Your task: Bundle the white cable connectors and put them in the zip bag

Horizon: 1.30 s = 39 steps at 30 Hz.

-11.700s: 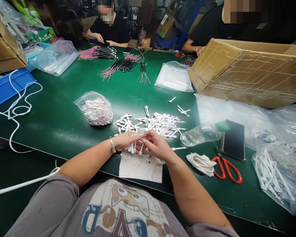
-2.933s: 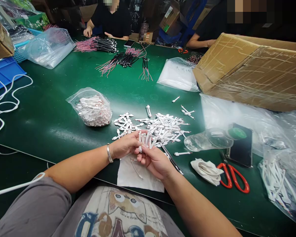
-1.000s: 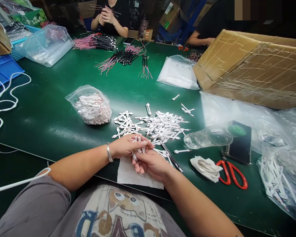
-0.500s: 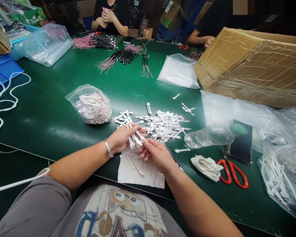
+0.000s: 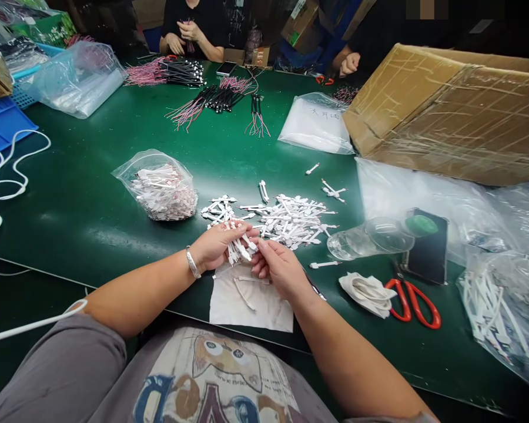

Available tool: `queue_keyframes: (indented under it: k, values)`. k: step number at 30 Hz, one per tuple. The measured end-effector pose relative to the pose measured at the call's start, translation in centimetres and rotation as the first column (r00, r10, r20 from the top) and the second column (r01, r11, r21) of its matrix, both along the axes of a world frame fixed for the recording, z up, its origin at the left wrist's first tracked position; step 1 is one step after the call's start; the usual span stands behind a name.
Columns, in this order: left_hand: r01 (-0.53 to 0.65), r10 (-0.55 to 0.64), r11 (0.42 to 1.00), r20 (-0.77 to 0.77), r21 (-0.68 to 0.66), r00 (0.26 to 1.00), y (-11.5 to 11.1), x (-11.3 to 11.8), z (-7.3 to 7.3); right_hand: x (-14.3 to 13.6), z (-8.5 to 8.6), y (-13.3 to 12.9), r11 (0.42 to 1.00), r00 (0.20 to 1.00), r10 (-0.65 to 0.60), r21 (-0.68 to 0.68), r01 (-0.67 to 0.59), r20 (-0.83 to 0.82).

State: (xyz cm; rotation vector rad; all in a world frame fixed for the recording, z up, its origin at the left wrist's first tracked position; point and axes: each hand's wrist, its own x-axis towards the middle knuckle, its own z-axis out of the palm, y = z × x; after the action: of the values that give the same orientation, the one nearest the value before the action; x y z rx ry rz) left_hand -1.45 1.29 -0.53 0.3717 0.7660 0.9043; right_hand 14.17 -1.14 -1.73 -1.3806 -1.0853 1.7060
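Note:
A small bunch of short white connector cables (image 5: 242, 248) is gripped in my left hand (image 5: 216, 244). Close beside it, my right hand (image 5: 280, 267) pinches the end of one cable in that bunch between thumb and forefinger. Beyond my hands lies a loose pile of similar white cables (image 5: 293, 220), with a smaller group (image 5: 220, 208) to its left. Under my hands a white cloth (image 5: 251, 305) lies at the table edge, with a couple of thin cables on it. A clear bag (image 5: 165, 191) full of such cables stands farther left.
On the right are a clear bottle (image 5: 370, 238) lying on its side, a dark phone (image 5: 427, 247), red-handled scissors (image 5: 412, 299), a folded white cloth (image 5: 368, 294) and a cardboard box (image 5: 449, 111). Black-and-pink wire bundles (image 5: 224, 97) lie across the table, near two co-workers.
My hands stay together at the bunch, with slight finger movement. The whole view has shifted a little. Across the table, both co-workers' hands have moved.

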Motion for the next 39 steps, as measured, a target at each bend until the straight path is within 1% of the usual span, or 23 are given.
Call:
queue_keyframes:
  k: [2,6,8,11,15,19,20,22,24,25,29,31,34,39]
  values:
    - [0.001,-0.001,1.0,0.0,0.001,1.0,0.0,0.0,0.0,0.0,0.2,-0.1,1.0,1.0,0.022,0.02,-0.022,0.017]
    - [-0.017,0.017,1.0,-0.004,-0.006,1.0,0.0,0.0,-0.1,-0.2,0.9,-0.4,0.992,0.992,0.057,0.101,-0.069,0.113]
    - [-0.014,0.014,1.0,-0.002,-0.008,1.0,0.0,0.0,-0.1,-0.2,1.2,-0.4,0.99,0.989,0.038,0.127,-0.056,0.143]
    - [0.01,-0.009,1.0,0.015,-0.022,1.0,-0.1,0.0,0.0,-0.1,1.1,-0.4,0.992,0.988,0.001,0.127,-0.021,0.151]
    - [0.017,-0.016,1.0,0.029,-0.014,0.999,0.0,-0.1,0.0,0.0,0.6,-0.3,0.993,0.996,-0.031,0.118,0.021,0.078]
    - [-0.015,0.015,1.0,-0.016,-0.009,1.0,0.1,-0.1,0.0,-0.1,0.4,-0.4,0.996,0.998,-0.053,0.079,0.051,0.019]
    - [-0.027,0.027,1.0,-0.022,-0.002,0.999,0.1,-0.1,0.0,-0.1,0.5,-0.4,0.998,0.999,-0.032,0.054,0.032,0.006]
    - [-0.046,0.046,0.999,-0.021,0.023,0.999,0.1,-0.2,0.0,-0.3,0.5,-0.6,0.999,0.998,0.049,-0.002,-0.049,-0.032]
    - [-0.043,0.043,0.998,-0.007,0.042,0.999,0.1,-0.2,-0.1,-0.4,0.6,-0.7,0.99,0.988,0.133,-0.042,-0.136,-0.079]
    - [-0.036,0.036,0.998,-0.001,0.047,0.999,0.0,-0.2,-0.1,-0.4,0.6,-0.7,0.986,0.984,0.151,-0.054,-0.157,-0.099]
    - [-0.005,0.002,0.998,0.044,0.064,0.999,-0.1,-0.2,-0.1,-0.5,0.5,-0.8,0.987,0.984,0.122,-0.089,-0.134,-0.134]
    - [0.004,-0.009,0.998,0.075,0.069,0.997,-0.1,-0.2,-0.1,-0.5,0.5,-0.8,0.99,0.987,0.118,-0.067,-0.126,-0.112]
    - [0.01,-0.016,0.998,0.109,0.058,0.994,-0.2,0.0,-0.2,-0.6,0.4,-0.9,0.992,0.991,0.129,0.009,-0.129,-0.043]
    - [0.003,-0.007,0.999,0.098,0.041,0.995,-0.2,0.1,-0.5,-0.6,0.3,-1.2,0.992,0.993,0.115,0.048,-0.117,0.037]
